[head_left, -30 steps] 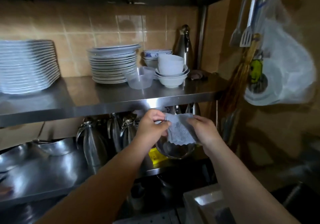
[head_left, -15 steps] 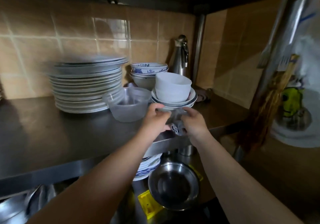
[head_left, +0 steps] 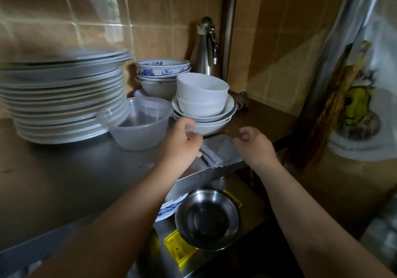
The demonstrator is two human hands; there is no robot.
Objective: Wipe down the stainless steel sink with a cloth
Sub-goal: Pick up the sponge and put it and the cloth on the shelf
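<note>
I can't see the sink. My left hand [head_left: 182, 143] covers the folded grey cloth's [head_left: 219, 151] left edge, so whether it grips is unclear. My right hand [head_left: 254, 145] hovers loosely curled, holding nothing. The soft, ribbed cloth lies on the steel shelf [head_left: 75, 170] edge, before stacked white bowls [head_left: 203, 105].

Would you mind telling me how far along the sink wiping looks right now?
Seemingly finished: the folded grey cloth lies on the steel shelf. The left hand and right hand flank it, holding nothing. No sink is identifiable, so its cleanliness is unconfirmed.
</note>
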